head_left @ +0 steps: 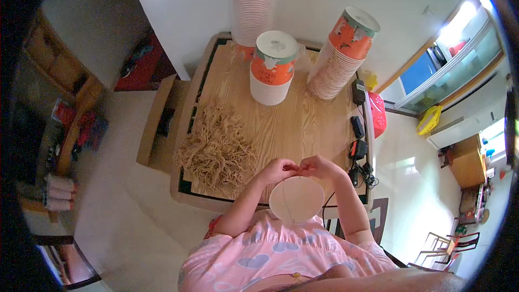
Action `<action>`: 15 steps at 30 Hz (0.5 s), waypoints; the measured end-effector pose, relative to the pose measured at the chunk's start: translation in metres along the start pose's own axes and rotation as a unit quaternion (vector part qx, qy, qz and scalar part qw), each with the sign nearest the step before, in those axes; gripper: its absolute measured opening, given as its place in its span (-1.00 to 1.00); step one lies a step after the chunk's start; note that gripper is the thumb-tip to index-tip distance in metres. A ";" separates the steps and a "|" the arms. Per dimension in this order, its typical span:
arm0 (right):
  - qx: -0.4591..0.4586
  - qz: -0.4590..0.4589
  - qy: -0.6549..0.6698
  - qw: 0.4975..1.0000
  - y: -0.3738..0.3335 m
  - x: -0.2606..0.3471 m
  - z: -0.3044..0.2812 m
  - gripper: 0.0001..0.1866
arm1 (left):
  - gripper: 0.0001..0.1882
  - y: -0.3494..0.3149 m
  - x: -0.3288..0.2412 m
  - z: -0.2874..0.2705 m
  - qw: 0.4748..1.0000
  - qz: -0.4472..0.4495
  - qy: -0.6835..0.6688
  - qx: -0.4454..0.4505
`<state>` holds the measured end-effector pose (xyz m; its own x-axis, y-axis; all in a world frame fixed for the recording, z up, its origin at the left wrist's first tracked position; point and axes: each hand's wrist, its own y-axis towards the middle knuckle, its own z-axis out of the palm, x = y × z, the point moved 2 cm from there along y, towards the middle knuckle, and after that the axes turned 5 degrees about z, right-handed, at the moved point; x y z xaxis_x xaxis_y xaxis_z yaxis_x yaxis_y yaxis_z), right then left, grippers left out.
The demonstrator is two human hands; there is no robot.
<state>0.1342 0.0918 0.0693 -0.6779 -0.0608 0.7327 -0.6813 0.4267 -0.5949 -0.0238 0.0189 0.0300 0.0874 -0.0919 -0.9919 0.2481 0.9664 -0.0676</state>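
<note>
Close to my body, at the table's near edge, is a white round paper tub [305,201], its pale round face turned up toward me. A thin string [285,197] runs across that face to the near rim. My left hand [280,171] and my right hand [321,167] meet at the tub's far rim. Their fingertips are pinched together around the string's far end, though the fingers partly hide it. Left of my hands lies a loose heap of tan strings [219,148].
Upside-down orange and white tubs [273,70] stand at the table's [294,130] far side, beside a tilted stack [340,54] and a tall white stack [253,8]. Black adapters and cables [358,150] line the right edge. An open cardboard box [154,124] sits left of the table.
</note>
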 end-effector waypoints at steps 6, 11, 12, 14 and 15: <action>-0.071 -0.061 -0.041 0.995 -0.025 0.026 0.002 -0.83 | -0.82 -0.007 -0.018 -0.002 0.974 0.072 0.212 0.015; -0.104 -0.066 -0.028 0.992 -0.027 0.014 0.005 -0.83 | -0.85 -0.010 -0.022 0.002 0.993 0.081 0.088 0.001; -0.102 -0.068 -0.030 0.992 -0.028 0.016 0.006 -0.83 | -0.85 -0.011 -0.019 0.001 0.993 0.082 0.088 -0.002; -0.102 -0.051 -0.049 0.992 -0.031 0.020 0.008 -0.82 | -0.86 -0.012 -0.010 0.002 0.989 0.084 0.118 -0.023; -0.103 -0.052 -0.051 0.992 -0.033 0.022 0.009 -0.82 | -0.86 -0.012 -0.012 0.002 0.989 0.085 0.118 -0.023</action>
<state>0.1392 0.0682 0.1016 -0.6389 -0.1997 0.7429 -0.6849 0.5875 -0.4310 -0.0263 0.0078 0.0434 -0.1057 0.1267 -0.9863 0.2042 0.9735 0.1031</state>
